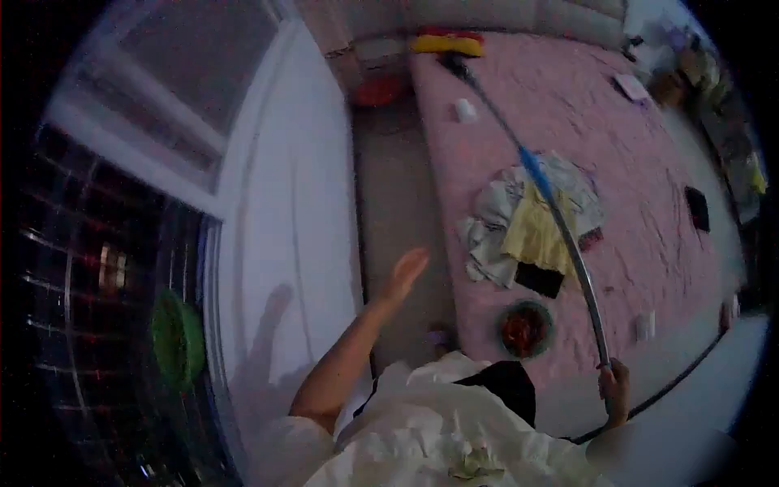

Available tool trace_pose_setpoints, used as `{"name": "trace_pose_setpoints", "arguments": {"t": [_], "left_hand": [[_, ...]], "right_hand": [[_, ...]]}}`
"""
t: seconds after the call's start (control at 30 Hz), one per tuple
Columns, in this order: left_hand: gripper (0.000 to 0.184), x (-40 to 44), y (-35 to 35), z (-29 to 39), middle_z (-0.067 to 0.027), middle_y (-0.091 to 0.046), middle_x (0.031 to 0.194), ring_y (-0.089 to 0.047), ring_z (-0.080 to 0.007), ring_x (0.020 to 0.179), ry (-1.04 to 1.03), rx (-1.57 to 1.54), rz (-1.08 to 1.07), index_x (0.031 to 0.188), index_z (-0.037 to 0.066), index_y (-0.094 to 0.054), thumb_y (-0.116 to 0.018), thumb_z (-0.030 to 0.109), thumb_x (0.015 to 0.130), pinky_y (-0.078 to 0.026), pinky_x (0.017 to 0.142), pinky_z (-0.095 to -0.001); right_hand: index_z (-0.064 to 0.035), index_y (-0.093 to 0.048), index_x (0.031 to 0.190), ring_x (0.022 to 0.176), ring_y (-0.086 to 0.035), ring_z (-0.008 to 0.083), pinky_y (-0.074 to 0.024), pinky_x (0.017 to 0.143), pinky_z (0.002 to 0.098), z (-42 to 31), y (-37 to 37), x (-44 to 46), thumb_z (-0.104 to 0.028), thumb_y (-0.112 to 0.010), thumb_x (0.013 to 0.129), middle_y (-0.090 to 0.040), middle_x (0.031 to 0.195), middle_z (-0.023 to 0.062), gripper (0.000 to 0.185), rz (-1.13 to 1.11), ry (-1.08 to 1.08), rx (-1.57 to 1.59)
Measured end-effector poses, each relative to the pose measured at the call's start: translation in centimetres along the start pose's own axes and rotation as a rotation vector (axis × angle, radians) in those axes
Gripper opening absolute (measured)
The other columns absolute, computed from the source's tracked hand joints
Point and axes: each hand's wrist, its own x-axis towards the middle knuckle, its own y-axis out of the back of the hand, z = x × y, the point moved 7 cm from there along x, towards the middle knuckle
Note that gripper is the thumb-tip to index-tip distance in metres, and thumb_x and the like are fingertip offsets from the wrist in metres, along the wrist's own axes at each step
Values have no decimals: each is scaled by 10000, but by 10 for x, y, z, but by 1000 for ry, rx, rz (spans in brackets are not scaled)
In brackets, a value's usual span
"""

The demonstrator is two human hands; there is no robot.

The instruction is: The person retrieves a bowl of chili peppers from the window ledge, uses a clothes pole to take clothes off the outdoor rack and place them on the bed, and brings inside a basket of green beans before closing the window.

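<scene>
My right hand (615, 381) is wrapped round the lower end of a long metal pole with a blue section. The pole belongs to a mop (584, 276), whose yellow and red head lies at the far left corner of the pink bedsheet. My left hand (410, 268) is stretched forward with its fingers extended, holding nothing, above the floor strip between the white door and the bed. Under the pole lie a yellow garment (535, 231) and white crumpled cloth (491, 215). A dark flat item (540, 280) sits beside them.
The white door (300, 162) stands at left, with a green basket (177, 341) by dark tiles. On the pink bedsheet (649, 219) are a bowl with reddish contents (526, 329), a white cylinder (465, 110) and a black flat object (696, 209). A red basin (377, 91) sits beyond.
</scene>
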Motion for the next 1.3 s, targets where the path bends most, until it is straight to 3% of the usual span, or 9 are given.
{"name": "trace_pose_setpoints", "arguments": {"t": [0.23, 0.3, 0.33, 0.43, 0.83, 0.9, 0.97, 1.07, 1.3], "left_hand": [[745, -110, -28, 202, -178, -276, 1357, -267, -258, 1274, -626, -62, 124, 1360, 20, -165, -554, 386, 841, -231, 1030, -361], [691, -151, -12, 240, -135, -362, 1278, -353, -231, 1211, -870, -141, 164, 1340, 35, -182, -563, 333, 846, -276, 1007, -356], [660, -178, -2, 249, -96, -420, 1184, -435, -192, 1109, -823, -423, 160, 1324, 50, -197, -576, 297, 844, -332, 960, -328], [626, -278, 35, 240, -72, -441, 1135, -468, -169, 1048, -953, -420, 384, 1321, 56, -208, -571, 250, 849, -366, 912, -299], [387, -550, -18, 126, -56, -517, 802, -473, -94, 623, -1314, -233, 1403, 1114, 62, -393, -493, 355, 881, -408, 555, -253], [383, -592, -49, 111, -50, -513, 778, -456, -92, 579, -1357, -188, 1631, 1090, 66, -399, -491, 373, 880, -396, 513, -248], [380, -634, -89, 100, -44, -510, 754, -439, -91, 536, -1404, -137, 1853, 1065, 70, -404, -488, 391, 878, -383, 471, -243], [380, -676, -136, 100, -38, -507, 730, -422, -90, 493, -1443, -67, 2083, 1041, 74, -410, -486, 408, 877, -371, 429, -238], [421, -731, -231, 77, -19, -440, 651, -284, -81, 453, -1335, 274, 2766, 836, 89, -441, -474, 509, 843, -228, 355, -204]], "right_hand": [[-19, -535, 905, 520, -441, 82, -348, 450, 248, -68, -155, 71, -387, -558, 837, -470, 649, -3, 376, -432, 742, 129], [-14, -517, 950, 627, -469, 102, -393, 539, 266, -90, -201, 73, -344, -536, 859, -496, 746, 19, 343, -149, 1343, -633], [-26, -520, 1005, 710, -490, 121, -418, 632, 296, -126, -225, 54, -251, -566, 851, -523, 820, 35, 276, -538, 787, 35], [-34, -519, 1046, 775, -505, 129, -418, 699, 327, -139, -305, 16, -169, -607, 818, -538, 886, 52, 279, -1001, 605, 19], [-52, -609, 825, 722, -567, 249, -455, 646, 363, -37, -553, -9, -169, -603, 771, -606, 792, 134, 129, -1642, 1319, -950], [-105, -622, 942, 803, -585, 266, -469, 689, 389, -55, -555, -109, -218, -545, 805, -610, 904, 148, 194, -1479, 2017, -1645], [-146, -586, 1052, 857, -584, 261, -467, 731, 398, -15, -596, -84, -256, -516, 818, -598, 967, 127, 267, -1999, 1074, -1277], [-155, -579, 1077, 923, -566, 263, -450, 795, 397, -36, -585, -189, -274, -542, 801, -577, 1041, 111, 302, -1884, 1970, -1329], [-136, -529, 1159, 1021, -527, 270, -396, 894, 392, -23, -605, -246, -264, -571, 800, -551, 1134, 111, 383, -2054, 2057, -1081]]}}
